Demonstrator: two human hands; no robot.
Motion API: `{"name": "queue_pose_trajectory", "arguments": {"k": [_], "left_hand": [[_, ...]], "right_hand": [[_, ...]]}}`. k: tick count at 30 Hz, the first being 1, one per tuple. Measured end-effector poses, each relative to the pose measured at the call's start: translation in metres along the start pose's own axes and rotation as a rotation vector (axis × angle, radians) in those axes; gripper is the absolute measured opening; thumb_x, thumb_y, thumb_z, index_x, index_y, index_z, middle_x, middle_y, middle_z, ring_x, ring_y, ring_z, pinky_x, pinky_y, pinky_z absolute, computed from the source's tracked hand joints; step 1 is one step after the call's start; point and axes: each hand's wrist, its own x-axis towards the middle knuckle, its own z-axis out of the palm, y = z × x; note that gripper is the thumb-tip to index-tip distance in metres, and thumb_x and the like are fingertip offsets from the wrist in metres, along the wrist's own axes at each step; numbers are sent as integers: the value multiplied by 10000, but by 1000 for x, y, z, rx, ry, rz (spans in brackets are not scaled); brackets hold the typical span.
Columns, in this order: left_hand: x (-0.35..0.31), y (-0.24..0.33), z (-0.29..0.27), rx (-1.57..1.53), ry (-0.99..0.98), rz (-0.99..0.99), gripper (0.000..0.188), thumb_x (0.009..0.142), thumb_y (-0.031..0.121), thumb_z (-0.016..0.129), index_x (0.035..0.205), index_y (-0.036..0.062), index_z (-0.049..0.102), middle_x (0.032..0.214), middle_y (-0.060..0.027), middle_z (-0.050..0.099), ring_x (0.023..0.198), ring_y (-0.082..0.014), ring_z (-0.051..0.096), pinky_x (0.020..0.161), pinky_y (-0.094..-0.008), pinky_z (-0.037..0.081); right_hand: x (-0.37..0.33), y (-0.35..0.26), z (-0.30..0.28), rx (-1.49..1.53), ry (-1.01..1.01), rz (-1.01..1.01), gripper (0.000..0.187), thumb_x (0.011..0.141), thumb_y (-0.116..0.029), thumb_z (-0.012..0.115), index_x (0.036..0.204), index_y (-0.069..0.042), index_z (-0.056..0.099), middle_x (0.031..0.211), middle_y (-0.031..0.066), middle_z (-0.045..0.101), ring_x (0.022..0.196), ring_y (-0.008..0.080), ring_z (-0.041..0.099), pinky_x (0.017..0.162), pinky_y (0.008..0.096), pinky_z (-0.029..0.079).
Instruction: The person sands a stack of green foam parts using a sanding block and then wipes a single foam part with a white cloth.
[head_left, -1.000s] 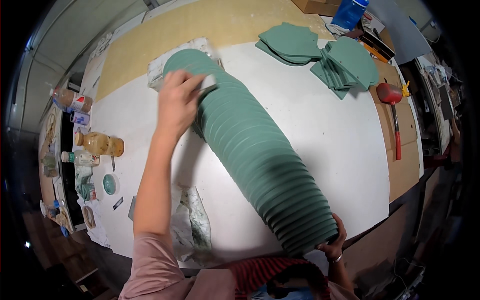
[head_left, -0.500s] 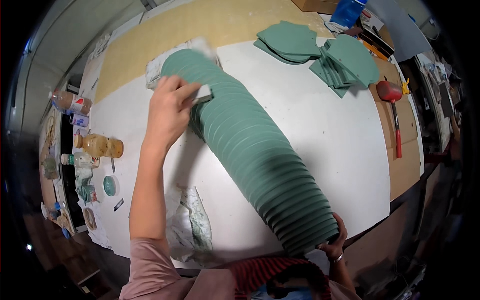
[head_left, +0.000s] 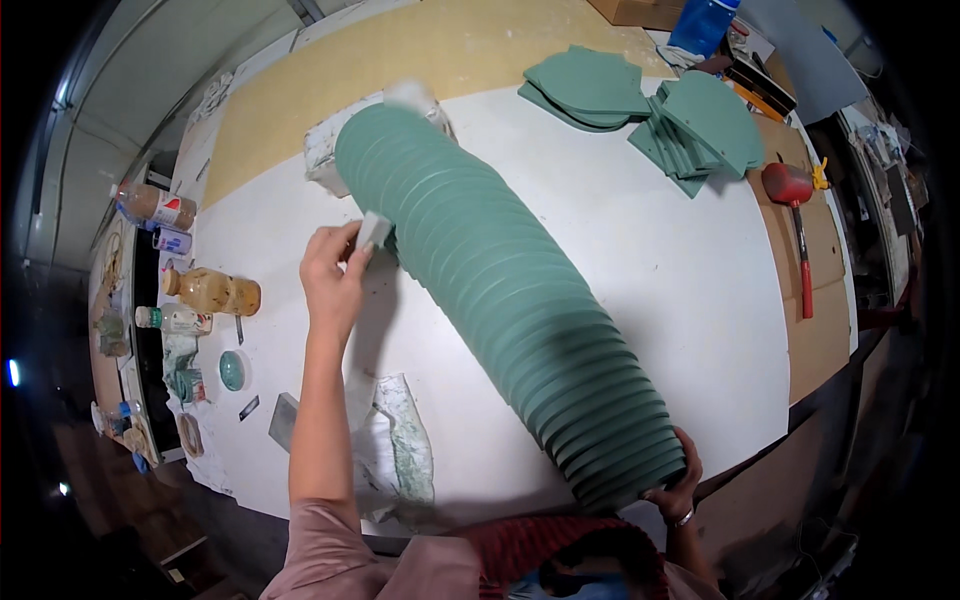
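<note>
A long green ribbed column (head_left: 515, 290), built of many thin layered plates, lies slantwise across the white table from far left to near right. My left hand (head_left: 333, 270) pinches a small grey block (head_left: 373, 231), its kind uncertain, close against the column's left side near the far end; whether they touch, I cannot tell. At the near right end, my right hand (head_left: 683, 482) is wrapped around the column's last layers, its fingertips partly hidden. Under the far end sits a white, stained wrapped support (head_left: 325, 152), with a blurred white thing (head_left: 410, 96) above it.
Flat green plates (head_left: 590, 85) are stacked at the far right. A red-headed mallet (head_left: 790, 185) lies on cardboard by the right edge. Bottles (head_left: 215, 290) and a round green lid (head_left: 232, 370) stand left. A grey slab (head_left: 284, 421) and stained plastic sheet (head_left: 405, 440) lie near my left forearm.
My left hand with the grey block has come off the column's top, down to its left side. My right hand keeps its hold. The grey slab beside my left forearm now shows.
</note>
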Motion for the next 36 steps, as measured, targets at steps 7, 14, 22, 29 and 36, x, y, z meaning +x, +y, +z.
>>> {"name": "queue_pose_trajectory", "arguments": {"k": [7,14,22,29,36], "left_hand": [[82,39,31,169,82,310,240,847,64,692,1081,14,706,863,-122,624,791,-267,585,742,-363,485],[49,1,0,260,10,168,240,829,74,719,1065,27,708,846,-117,618,831,-287,572,772,-383,469],[58,23,33,177,124,229,238,856,76,708,1088,27,695,866,-119,624,823,-274,581,751,-350,483],[5,-27,1,101,94,18,271,842,62,687,1108,9,694,864,-121,632,748,-243,587,713,-349,488],[112,18,25,347,107,372,248,829,107,707,1070,50,700,895,-126,632,883,-333,584,800,-423,489]], "right_hand": [[2,-1,2,9,-17,29,1178,524,-610,921,1354,98,475,1198,147,634,1105,252,621,988,381,471],[-3,-5,3,-51,9,9,1095,573,-611,867,1340,86,513,1213,202,658,1137,296,638,999,398,472],[-1,4,-1,40,1,10,1119,550,-578,898,1351,92,496,1231,197,632,1140,291,620,1005,400,464],[0,-4,3,-27,1,-25,1093,587,-611,860,1346,92,507,1208,220,660,1120,315,651,991,402,478],[1,0,5,14,5,-16,1099,583,-622,861,1340,92,509,1187,207,669,1104,301,659,978,399,486]]}}
